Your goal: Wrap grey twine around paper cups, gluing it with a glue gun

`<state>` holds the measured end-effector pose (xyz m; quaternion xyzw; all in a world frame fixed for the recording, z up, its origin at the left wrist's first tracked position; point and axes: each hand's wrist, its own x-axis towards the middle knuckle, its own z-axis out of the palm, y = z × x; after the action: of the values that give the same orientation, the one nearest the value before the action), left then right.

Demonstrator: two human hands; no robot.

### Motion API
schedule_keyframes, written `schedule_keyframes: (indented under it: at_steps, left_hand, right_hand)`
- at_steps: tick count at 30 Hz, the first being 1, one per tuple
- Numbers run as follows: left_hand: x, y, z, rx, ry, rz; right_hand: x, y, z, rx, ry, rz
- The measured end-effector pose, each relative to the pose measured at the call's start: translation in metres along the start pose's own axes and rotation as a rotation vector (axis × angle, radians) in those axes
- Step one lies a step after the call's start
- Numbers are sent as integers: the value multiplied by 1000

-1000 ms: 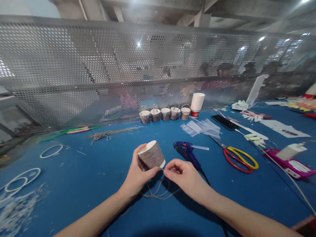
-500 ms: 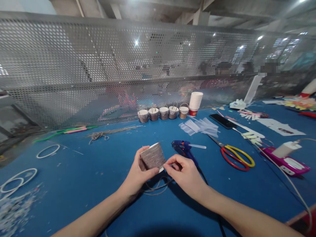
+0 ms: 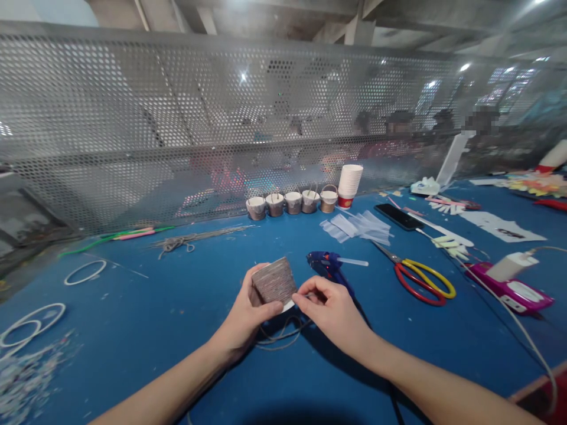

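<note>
A paper cup wrapped in grey-brown cord (image 3: 274,281) is tilted on its side above the blue table, its white rim showing at the lower right. My left hand (image 3: 248,307) holds it from the left, thumb along its lower edge. At the cup's right edge, my right hand (image 3: 325,304) is pinched with thumb and forefinger on the cord. Loose loops of cord (image 3: 283,339) lie on the table below the cup. Just behind my right hand rests a blue glue gun (image 3: 328,264) with a clear glue stick in it.
Several cord-wrapped cups (image 3: 293,203) stand along the mesh screen beside stacked paper cups (image 3: 349,184). On the right are white strips (image 3: 354,226), scissors (image 3: 425,280), a phone (image 3: 398,216) and a purple power strip (image 3: 516,292). Cords (image 3: 186,241) and white rings (image 3: 85,272) lie left.
The wrapped cup has turned slightly in my left hand, with its bottom edge now less visible. My right hand's pinch stays at its right edge.
</note>
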<state>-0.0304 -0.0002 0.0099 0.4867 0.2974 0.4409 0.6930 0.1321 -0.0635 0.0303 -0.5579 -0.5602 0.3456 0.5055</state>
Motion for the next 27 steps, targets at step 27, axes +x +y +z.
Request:
schedule_keyframes:
  at_steps: [27]
  left_hand:
    - [2, -5, -6, -69, -34, -27]
  right_hand:
    - [2, -4, -1, 33, -43, 42]
